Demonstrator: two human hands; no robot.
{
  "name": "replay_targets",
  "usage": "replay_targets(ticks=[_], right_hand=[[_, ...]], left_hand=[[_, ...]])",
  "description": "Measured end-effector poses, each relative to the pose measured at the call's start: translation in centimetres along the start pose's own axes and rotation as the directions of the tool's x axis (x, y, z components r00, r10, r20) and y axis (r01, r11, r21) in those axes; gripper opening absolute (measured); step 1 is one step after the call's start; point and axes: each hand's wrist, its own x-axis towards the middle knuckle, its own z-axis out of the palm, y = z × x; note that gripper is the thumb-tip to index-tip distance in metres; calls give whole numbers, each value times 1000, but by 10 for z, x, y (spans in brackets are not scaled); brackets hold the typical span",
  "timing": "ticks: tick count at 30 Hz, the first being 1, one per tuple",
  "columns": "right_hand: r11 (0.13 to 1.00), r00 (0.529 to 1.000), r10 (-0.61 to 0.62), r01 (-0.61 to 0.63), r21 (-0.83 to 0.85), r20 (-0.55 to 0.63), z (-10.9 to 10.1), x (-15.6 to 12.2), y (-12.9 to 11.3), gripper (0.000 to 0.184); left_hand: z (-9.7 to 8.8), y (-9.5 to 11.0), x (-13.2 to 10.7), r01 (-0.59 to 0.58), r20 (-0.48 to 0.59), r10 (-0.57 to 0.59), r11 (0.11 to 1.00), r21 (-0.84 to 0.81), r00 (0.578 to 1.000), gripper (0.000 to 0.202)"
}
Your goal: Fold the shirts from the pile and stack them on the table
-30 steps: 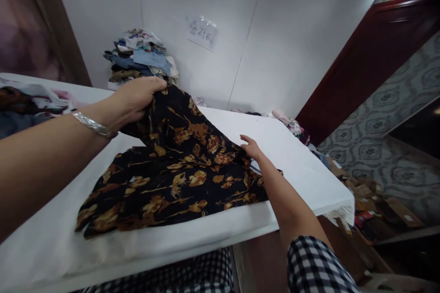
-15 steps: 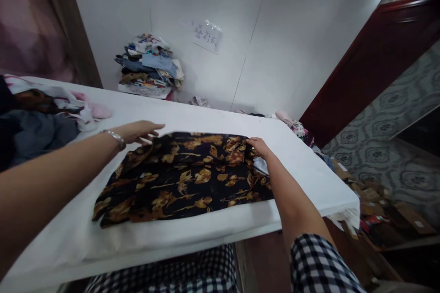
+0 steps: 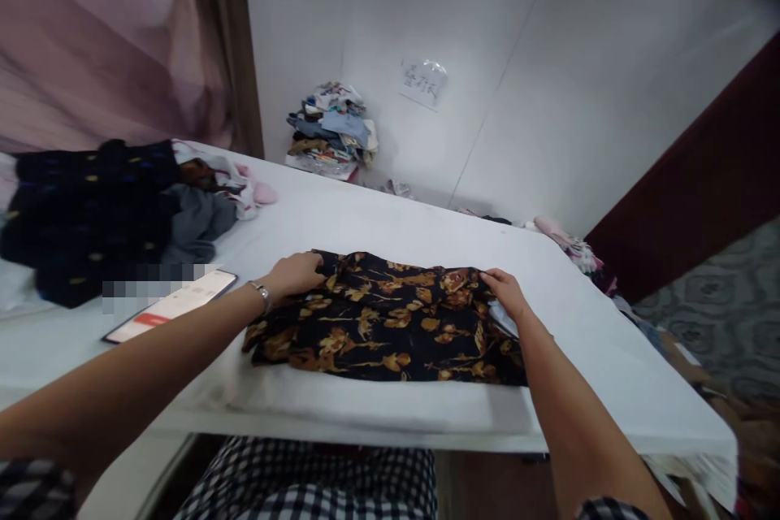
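A black shirt [image 3: 390,325] with a brown and gold flower print lies folded into a long shape on the white table [image 3: 378,406]. At its far left corner my left hand [image 3: 298,272], with a bracelet on the wrist, is closed on the cloth. My right hand [image 3: 504,291] pinches the far right corner between thumb and fingers. Just below that hand a small pale blue piece [image 3: 503,319] shows beside the shirt, partly covered by my forearm. The fingertips of my left hand are partly hidden.
Left of the shirt lies a phone [image 3: 174,307] with a lit screen. Behind it is a heap of dark clothes [image 3: 97,211]. A stack of folded clothes [image 3: 335,130] stands by the wall at the back. More cloth items [image 3: 576,250] lie along the right edge.
My left hand was open beside the shirt's far left corner and is now closed on it. My right hand keeps its hold. The view has swung left, bringing the phone into sight.
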Motion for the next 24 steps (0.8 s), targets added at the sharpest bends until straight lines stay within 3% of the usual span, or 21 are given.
replay_targets(ticks=[2, 7, 10, 12, 14, 19, 21, 24], right_hand=[[999, 999, 35, -36, 17, 22, -1, -2, 2, 40], [999, 998, 52, -52, 4, 38, -3, -4, 6, 46], [998, 997, 66, -67, 12, 50, -2, -4, 7, 46], [998, 998, 61, -61, 17, 33, -2, -3, 9, 46], [998, 999, 47, -47, 33, 1, -4, -3, 12, 45], [992, 994, 96, -92, 87, -50, -15, 2, 15, 43], [994, 992, 102, -98, 53, -77, -15, 5, 16, 41], [995, 990, 93, -96, -25, -105, -10, 10, 16, 37]], left_hand=[[4, -4, -3, 11, -20, -11, 1000, -19, 1000, 39], [17, 2, -11, -142, -161, 119, 980, -138, 980, 57], [27, 10, -12, -193, -193, 160, 967, -164, 968, 37], [26, 11, -8, -166, -209, 122, 964, -207, 970, 27], [17, 5, 0, -105, -238, 41, 958, -265, 971, 32], [-20, -32, 21, 40, -282, -166, 913, -406, 945, 46], [-22, -44, 25, 101, -243, -219, 903, -418, 945, 41], [-9, -54, 28, 187, -171, -271, 901, -392, 947, 33]])
